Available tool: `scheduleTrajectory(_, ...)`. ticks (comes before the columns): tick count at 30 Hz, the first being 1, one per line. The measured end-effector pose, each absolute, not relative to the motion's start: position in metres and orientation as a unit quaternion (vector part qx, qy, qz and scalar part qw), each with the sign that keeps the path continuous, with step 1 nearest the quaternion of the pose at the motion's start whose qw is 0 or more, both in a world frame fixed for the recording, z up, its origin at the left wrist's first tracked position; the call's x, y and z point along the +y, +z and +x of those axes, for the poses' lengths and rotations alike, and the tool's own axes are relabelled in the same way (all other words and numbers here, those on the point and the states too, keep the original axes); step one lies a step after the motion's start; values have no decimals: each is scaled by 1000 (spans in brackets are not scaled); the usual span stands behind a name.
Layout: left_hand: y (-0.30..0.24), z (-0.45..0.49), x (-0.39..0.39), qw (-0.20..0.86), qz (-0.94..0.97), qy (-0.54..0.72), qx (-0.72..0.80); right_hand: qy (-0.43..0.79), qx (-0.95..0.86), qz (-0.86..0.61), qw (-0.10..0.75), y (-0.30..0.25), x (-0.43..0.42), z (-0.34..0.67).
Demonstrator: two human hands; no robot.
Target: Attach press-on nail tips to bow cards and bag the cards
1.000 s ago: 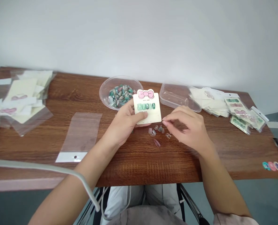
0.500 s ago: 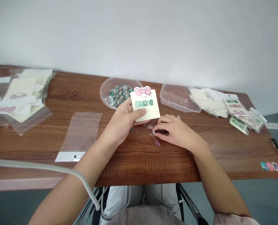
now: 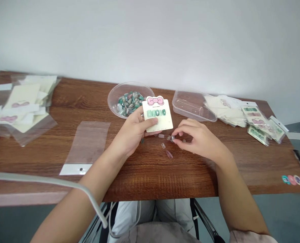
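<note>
My left hand (image 3: 132, 132) holds a cream bow-topped card (image 3: 157, 118) upright, with its thumb across the lower part, below a row of green press-on nails (image 3: 155, 113). My right hand (image 3: 199, 139) rests just right of the card, with thumb and fingertips pinched on a small transparent press-on nail (image 3: 173, 138). Several loose nails lie on the wooden table (image 3: 190, 175) below the card, including a pink one (image 3: 169, 154) and a transparent one (image 3: 163, 145).
A transparent bowl (image 3: 129, 99) of green and grey nails stands behind the card. To its right is an open plastic box (image 3: 192, 106). Stacks of cards and bags (image 3: 258, 125) lie at right, more (image 3: 21, 104) at left, and a flat transparent bag (image 3: 86, 145) lies near the front.
My right hand has come down to the loose nails and now pinches one. The nails have shifted slightly, and the card sits a little lower than a second ago.
</note>
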State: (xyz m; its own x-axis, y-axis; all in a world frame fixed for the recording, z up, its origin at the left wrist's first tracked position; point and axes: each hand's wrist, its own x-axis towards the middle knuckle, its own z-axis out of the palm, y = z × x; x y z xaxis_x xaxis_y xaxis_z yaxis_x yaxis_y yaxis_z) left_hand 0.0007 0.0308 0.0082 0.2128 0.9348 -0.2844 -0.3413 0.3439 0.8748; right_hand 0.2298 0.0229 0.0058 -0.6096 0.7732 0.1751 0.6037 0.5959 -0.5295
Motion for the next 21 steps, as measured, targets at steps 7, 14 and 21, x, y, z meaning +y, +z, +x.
scheduleTrajectory(7, 7, 2, 28, 702, 350, 452, 425, 172, -856, -382, 304, 15, 20, 239)
scheduleTrajectory(14, 7, 9, 24, 718, 351, 436, 413, 55, -858, -383, 338, 10, 15, 221)
scheduleTrajectory(21, 0, 12, 22, 708, 396, 432, 394, -20, -868, -385, 313, 0, 14, 209)
